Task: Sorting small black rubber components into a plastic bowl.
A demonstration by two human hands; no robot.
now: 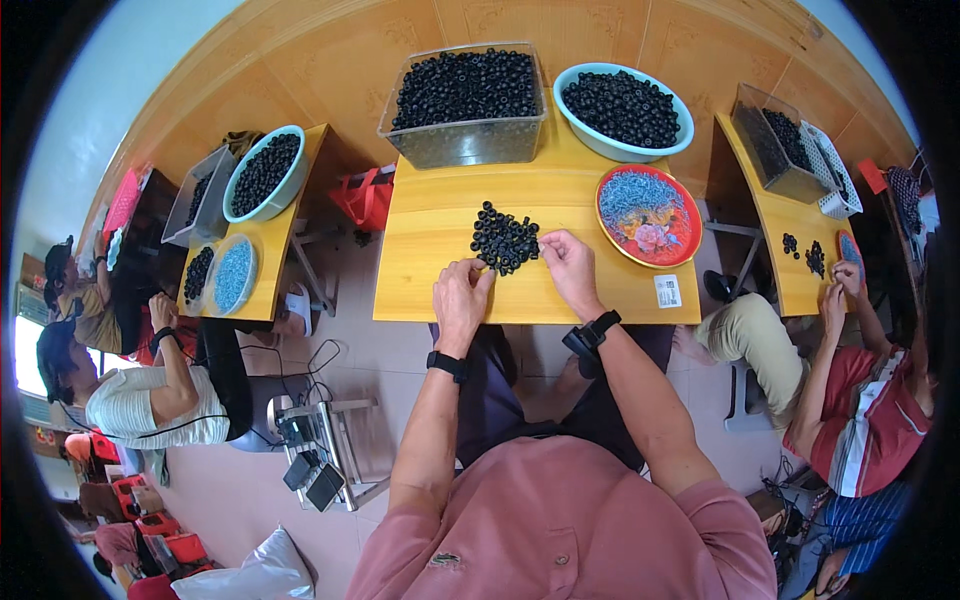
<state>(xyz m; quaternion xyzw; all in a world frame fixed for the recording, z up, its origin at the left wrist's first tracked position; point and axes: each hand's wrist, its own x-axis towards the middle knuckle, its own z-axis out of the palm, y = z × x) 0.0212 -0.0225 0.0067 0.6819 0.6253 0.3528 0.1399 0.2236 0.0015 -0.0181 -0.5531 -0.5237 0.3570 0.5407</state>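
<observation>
A: We're looking from head height, tipped steeply down and forward onto the wooden surface (440, 290), close in.

B: One fisheye view only (edges bending hard), forearms rising from the lower edge, neighbouring desks curving off at left and right near the rim.

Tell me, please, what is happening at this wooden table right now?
A person seated at a small wooden table has both hands at a little pile of black rings. The left hand touches the pile's lower left edge; the right hand rests at its right side. Behind stand a clear tub and a pale blue bowl, both full of black rings, and a red plate of bluish small parts. Other people sit at similar tables on either side.
</observation>
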